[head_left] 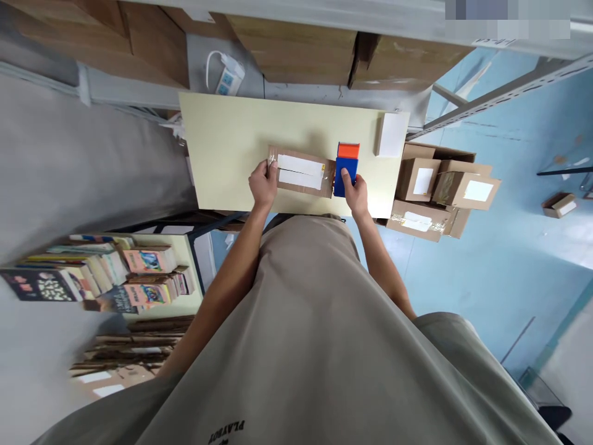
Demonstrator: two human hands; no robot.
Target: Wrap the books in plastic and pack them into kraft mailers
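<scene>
A small brown cardboard box (pixel 301 185) with a white label and a little yellow mark lies on the pale yellow tabletop. My left hand (pixel 264 183) is closed around its left end, thumb on top and fingers partly hidden. At the opposite end, shiny clear tape shows on the cardboard. There my right hand (pixel 355 191) grips a blue block-shaped tool with an orange end, which looks like a tape dispenser (pixel 346 168). Its left side is against or just beside the box; I cannot tell which. The underside of the dispenser is out of sight.
A white box (pixel 390 135) sits at the table's (pixel 231 136) right back corner. Behind are large cartons (pixel 296 52) and a power strip (pixel 230 75). Labelled cartons (pixel 419 179) are stacked to the right. Books (pixel 148 272) and flattened cardboard (pixel 134 349) lie at left.
</scene>
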